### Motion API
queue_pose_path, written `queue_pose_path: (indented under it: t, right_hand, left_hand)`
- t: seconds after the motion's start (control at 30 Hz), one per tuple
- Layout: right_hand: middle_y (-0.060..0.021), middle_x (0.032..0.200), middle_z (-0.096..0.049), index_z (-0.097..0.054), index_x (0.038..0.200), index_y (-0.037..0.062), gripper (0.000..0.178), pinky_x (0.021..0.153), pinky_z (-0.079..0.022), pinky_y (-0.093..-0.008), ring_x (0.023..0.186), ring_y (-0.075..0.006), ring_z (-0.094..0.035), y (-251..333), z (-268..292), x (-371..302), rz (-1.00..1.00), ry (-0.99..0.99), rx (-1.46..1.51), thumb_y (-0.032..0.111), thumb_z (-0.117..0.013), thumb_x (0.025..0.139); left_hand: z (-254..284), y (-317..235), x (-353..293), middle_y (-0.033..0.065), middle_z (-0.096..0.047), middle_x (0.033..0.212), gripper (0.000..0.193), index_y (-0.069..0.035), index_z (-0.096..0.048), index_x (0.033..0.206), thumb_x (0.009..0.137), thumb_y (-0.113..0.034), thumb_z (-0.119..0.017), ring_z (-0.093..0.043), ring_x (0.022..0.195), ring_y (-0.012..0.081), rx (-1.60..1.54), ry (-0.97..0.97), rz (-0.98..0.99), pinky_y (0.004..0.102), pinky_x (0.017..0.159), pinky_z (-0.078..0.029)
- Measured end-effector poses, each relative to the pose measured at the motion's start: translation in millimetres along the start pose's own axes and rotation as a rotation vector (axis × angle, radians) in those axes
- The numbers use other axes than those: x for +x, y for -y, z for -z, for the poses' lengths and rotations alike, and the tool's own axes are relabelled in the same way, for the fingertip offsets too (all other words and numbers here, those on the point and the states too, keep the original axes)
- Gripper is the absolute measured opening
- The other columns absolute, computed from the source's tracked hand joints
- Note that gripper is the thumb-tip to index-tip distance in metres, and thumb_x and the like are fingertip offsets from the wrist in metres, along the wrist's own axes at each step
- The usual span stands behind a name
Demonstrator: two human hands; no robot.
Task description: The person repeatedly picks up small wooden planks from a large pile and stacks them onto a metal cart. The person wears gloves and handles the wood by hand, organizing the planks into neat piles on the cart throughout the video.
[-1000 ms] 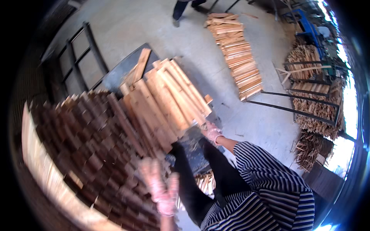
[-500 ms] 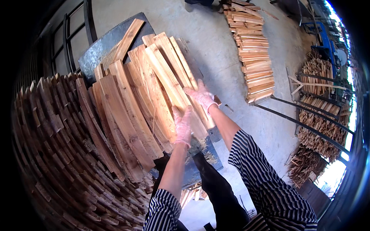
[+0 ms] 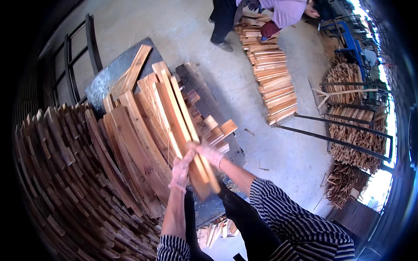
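Observation:
A small bundle of long, pale wooden planks [image 3: 175, 111] is gripped between my two hands, some of them turned up on edge. My left hand [image 3: 181, 168], in a light knit glove, closes on the near left side of the bundle. On the right side my right hand [image 3: 208, 154], gloved alike, wraps over the edges with its fingers near the left hand's. More broad planks [image 3: 135, 145] lie in a leaning row just left of the bundle. Short wood offcuts [image 3: 213, 130] lie to the right, beyond my right hand.
Rough boards [image 3: 78, 169] are stacked deep along the left. A dark metal sheet [image 3: 98, 87] sits behind the planks. Across the concrete floor runs a long row of cut planks [image 3: 274, 89], where another person [image 3: 285, 15] bends over. Metal rails [image 3: 335, 139] and wood bundles [image 3: 348, 122] stand right.
My hands have drawn closer together and toward me, squeezing planks into a bundle tilted on edge. Offcuts on the right are now uncovered. Another person has come into view at the top.

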State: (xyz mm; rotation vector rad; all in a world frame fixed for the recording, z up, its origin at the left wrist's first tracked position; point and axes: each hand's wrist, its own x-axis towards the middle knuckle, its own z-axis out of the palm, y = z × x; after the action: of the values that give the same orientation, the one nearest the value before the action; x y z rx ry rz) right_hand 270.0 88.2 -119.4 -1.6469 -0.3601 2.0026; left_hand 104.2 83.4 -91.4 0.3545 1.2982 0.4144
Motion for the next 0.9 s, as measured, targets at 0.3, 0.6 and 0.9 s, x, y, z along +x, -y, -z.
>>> queue_pose_path:
  t: [0.3, 0.6, 0.9]
  right_hand:
    - [-0.0153, 0.154, -0.053, -0.049, 0.153, 0.0014, 0.088, 0.123, -0.031, -0.0358, 0.144, -0.0245, -0.046, -19, -52, -156, -0.154, 0.116, 0.251, 0.057, -0.077, 0.09]
    - [-0.0172, 0.125, -0.071, -0.025, 0.162, 0.0066, 0.102, 0.106, -0.053, -0.0406, 0.12, -0.0306, -0.067, 125, -168, -330, 0.533, 0.363, -0.616, 0.029, -0.086, 0.083]
    - [-0.0285, 0.145, -0.05, -0.015, 0.166, 0.0022, 0.116, 0.108, -0.049, -0.0453, 0.134, -0.0425, -0.054, 345, -383, -466, 0.906, 0.63, -1.452, 0.057, -0.076, 0.083]
  left_hand:
    - [-24, 10, -222, 0.0123, -0.072, 0.119, 0.08, -0.006, -0.041, 0.152, 0.086, -0.018, -0.085, -0.069, 0.102, 0.0207, 0.092, 0.028, -0.156, 0.0324, 0.09, -0.058]
    - [-21, -123, -408, 0.014, -0.061, 0.133, 0.092, -0.004, -0.028, 0.151, 0.088, -0.041, -0.084, -0.062, 0.116, 0.0233, -0.031, -0.361, -0.366, 0.0395, 0.098, -0.054]
    - [57, -313, -582, 0.0143, -0.067, 0.129, 0.052, -0.003, -0.055, 0.141, 0.105, -0.041, -0.059, -0.067, 0.115, 0.0301, -0.973, -0.313, -0.854, 0.0461, 0.098, -0.059]
